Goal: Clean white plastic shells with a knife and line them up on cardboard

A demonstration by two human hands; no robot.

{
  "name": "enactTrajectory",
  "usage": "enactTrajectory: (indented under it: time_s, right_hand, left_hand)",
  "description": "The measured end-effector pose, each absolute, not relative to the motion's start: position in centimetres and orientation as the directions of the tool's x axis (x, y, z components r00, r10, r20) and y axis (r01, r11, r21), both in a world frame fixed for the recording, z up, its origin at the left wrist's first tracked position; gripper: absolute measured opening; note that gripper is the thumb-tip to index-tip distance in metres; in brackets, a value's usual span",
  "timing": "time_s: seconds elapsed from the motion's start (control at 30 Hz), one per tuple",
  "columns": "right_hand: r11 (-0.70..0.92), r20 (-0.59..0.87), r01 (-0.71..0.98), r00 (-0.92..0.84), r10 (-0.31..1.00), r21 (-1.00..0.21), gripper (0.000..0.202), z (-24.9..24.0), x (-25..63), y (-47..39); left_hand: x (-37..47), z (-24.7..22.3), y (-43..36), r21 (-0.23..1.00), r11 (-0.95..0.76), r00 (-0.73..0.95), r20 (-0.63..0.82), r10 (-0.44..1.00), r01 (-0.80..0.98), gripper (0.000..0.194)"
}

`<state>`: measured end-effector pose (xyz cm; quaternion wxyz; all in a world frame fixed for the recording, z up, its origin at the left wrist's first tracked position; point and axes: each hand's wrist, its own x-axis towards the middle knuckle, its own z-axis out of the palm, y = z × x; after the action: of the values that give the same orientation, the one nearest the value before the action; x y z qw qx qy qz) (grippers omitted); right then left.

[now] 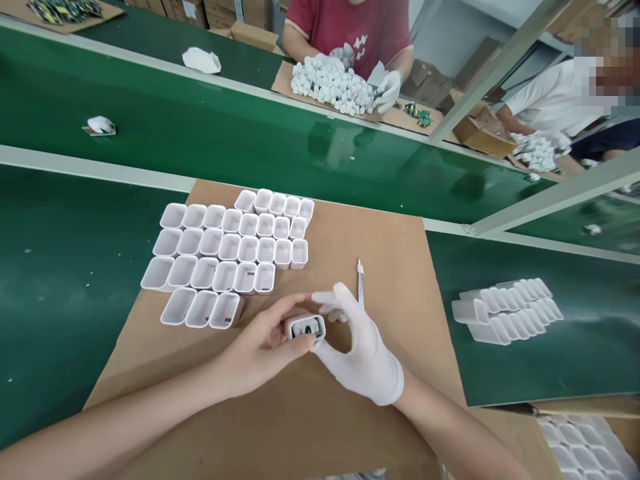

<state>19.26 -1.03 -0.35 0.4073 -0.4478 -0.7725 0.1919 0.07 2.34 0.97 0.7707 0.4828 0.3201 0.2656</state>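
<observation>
My bare left hand (273, 343) is wrapped round a small white plastic housing (289, 327), its open end turned towards me. Grey and dark parts (306, 328) show inside it; their kind is too small to make out. My right hand (357, 347), in a white glove, curves beside the housing with thumb and fingers apart. Its thumb tip is close to the housing's near edge; whether they touch I cannot tell. Beyond that hand lies a pair of tweezers (361, 283). Rows of open white housings (229, 247) stand to the left, a few with small dark pieces inside.
A cardboard sheet (380, 240) covers the green bench. More white housings (505, 310) lie stacked at right, others (580, 443) at lower right. Across a green conveyor (225, 127), a co-worker (350, 30) handles a pile of small white parts (330, 83); another person works at far right.
</observation>
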Motion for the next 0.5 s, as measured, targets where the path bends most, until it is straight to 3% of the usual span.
enactTrajectory:
  time_s: [0.1, 0.17, 0.23, 0.3, 0.4, 0.5]
  right_hand:
    - [0.564, 0.414, 0.484, -0.387, 0.824, -0.669, 0.076, 0.4, 19.0, -0.9]
    - [0.492, 0.365, 0.451, -0.342, 0.866, -0.745, 0.067, 1.2, 19.2, -0.4]
    - [0.320, 0.283, 0.421, -0.149, 0.947, -0.849, 0.062, 2.0, 20.1, 1.3]
    - [0.145, 0.211, 0.452, 0.100, 0.972, -0.880, 0.062, 2.4, 21.8, 4.4]
    - [-0.099, 0.143, 0.587, 0.352, 0.925, -0.803, 0.070, 2.0, 25.3, 11.2]
    - [-0.161, 0.154, 0.615, 0.426, 0.891, -0.772, 0.064, 1.1, 28.3, 17.5]
  left_hand:
    - [-0.1, 1.1, 2.2, 0.885, 0.440, 0.711, -0.211, 0.671, -0.152, 0.056]
    - [-0.1, 1.1, 2.1, 0.873, 0.450, 0.725, -0.186, 0.663, -0.187, 0.069]
    - [-0.1, 1.1, 2.0, 0.887, 0.436, 0.703, -0.212, 0.679, -0.153, 0.070]
    - [0.0, 1.0, 1.9, 0.910, 0.413, 0.671, -0.278, 0.687, -0.046, 0.060]
    - [0.0, 0.8, 1.8, 0.913, 0.403, 0.652, -0.340, 0.677, 0.058, 0.048]
    - [0.0, 0.4, 1.7, 0.922, 0.382, 0.648, -0.331, 0.686, 0.067, 0.049]
